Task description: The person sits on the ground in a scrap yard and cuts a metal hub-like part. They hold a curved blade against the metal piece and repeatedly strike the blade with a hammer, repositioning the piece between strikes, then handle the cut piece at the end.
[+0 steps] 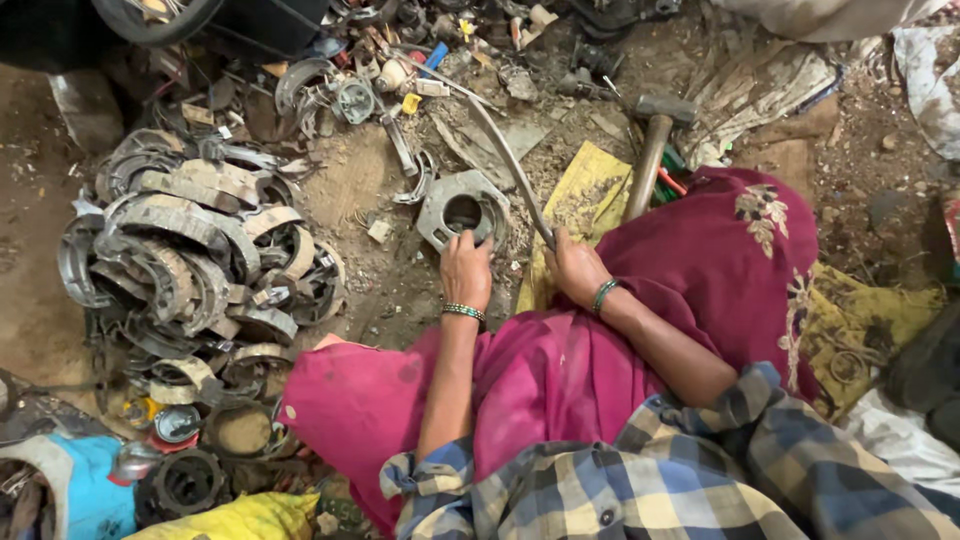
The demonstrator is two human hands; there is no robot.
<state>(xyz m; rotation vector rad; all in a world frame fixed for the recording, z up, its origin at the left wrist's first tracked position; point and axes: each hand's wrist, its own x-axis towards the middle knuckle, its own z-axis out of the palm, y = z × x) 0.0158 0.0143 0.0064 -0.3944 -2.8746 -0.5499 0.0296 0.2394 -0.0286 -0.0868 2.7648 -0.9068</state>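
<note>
Prying step: plate (462, 208) is steadied by the left hand (466, 270); bar (510, 165), slanting toward 11 o'clock, is gripped by the right hand (577, 268). Firm leverage is judged necessary next.

1. A flat yellow sack or bag (588, 200) lies on the dirt just right of the frame's middle, in the upper half. It is rectangular, crumpled, dusted with grit, and partly tucked under magenta cloth.
2. A yellow bag (235, 517) sits at the bottom edge, left of centre: rounded, bulging, plain bright yellow, cut off by the frame.
3. A small yellow tag (410, 103) lies among the scrap in the upper middle. It is squarish; it may be a label, but it is too small to tell.
4. A pale woven sack (750, 85) lies spread in the upper right, dirty grey-white, creased, flat on the ground.
</note>
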